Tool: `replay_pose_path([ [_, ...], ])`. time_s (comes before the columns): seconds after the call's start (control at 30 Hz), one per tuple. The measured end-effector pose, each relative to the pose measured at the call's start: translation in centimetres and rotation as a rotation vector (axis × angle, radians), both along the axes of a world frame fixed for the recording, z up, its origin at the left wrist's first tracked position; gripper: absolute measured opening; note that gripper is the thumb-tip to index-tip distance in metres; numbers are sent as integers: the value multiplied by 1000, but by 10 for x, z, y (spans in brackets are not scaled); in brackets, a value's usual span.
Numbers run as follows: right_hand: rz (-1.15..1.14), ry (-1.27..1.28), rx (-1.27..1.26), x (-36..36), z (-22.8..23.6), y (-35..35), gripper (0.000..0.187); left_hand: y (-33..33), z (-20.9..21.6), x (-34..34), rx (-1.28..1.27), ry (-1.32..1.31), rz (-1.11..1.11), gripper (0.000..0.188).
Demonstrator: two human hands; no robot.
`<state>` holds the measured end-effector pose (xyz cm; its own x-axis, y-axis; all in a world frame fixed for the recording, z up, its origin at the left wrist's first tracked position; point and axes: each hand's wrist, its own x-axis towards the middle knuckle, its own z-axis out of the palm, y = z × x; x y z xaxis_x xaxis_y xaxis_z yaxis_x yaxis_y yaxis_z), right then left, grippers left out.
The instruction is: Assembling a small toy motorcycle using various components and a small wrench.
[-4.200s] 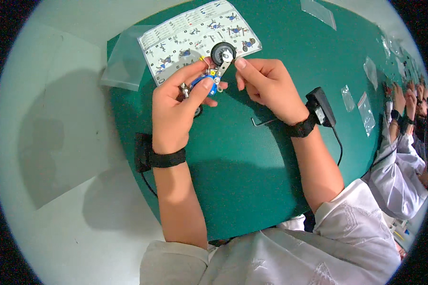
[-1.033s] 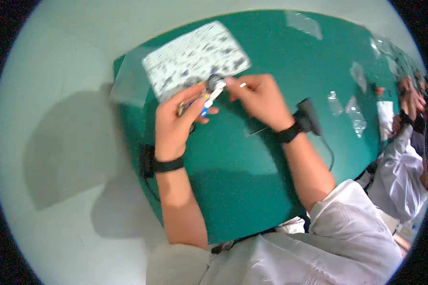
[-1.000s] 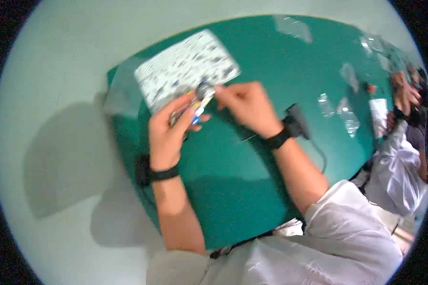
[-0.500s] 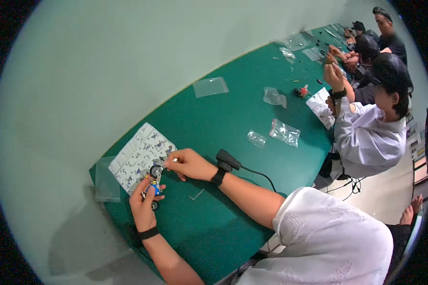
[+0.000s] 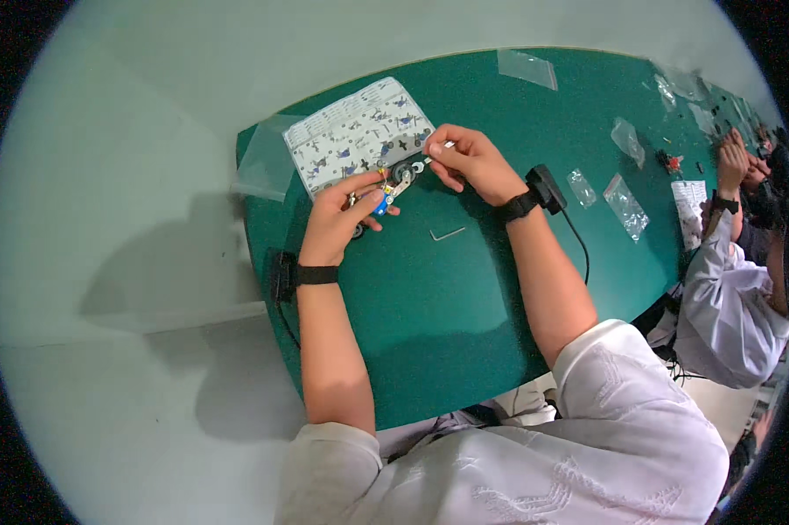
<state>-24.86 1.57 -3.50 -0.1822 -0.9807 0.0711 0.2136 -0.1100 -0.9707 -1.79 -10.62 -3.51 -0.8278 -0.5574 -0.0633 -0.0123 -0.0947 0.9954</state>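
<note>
My left hand [image 5: 329,229] is closed around a small toy vehicle model [image 5: 380,205] with blue, yellow and silver parts. One black wheel [image 5: 403,173] sits at its far end, and another shows below my fingers. In my right hand [image 5: 480,166], thumb and fingers pinch a small silver wrench [image 5: 419,166]. Its forked end is close to the black wheel; I cannot tell whether they touch. On the table, to the right of the model, lies an L-shaped hex key [image 5: 448,234].
A printed instruction sheet [image 5: 350,131] lies behind my hands, over a clear plastic bag [image 5: 267,162]. Small clear bags [image 5: 626,206] are scattered on the right of the green table [image 5: 447,324]. A co-worker in white [image 5: 731,297] sits at the right with a red model [image 5: 670,162].
The view has turned and shifted, so the table and co-workers appear further right. My hands stay together at the model, with the wrench still near the wheel.
</note>
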Motion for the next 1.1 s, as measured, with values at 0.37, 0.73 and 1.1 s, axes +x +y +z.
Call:
replay_pose_path([
  [0.37, 46, 107, -1, -4, -3, 6, 15, 2, 2, -5, -38, -44, -100, 37],
  [0.73, -3, 189, 23, -7, 3, 8, 12, 2, 12, -13, -18, -82, -95, 39],
  [1.1, -12, 66, -72, 13, -6, 0, 13, 8, 11, -4, -29, -73, 37, 37],
])
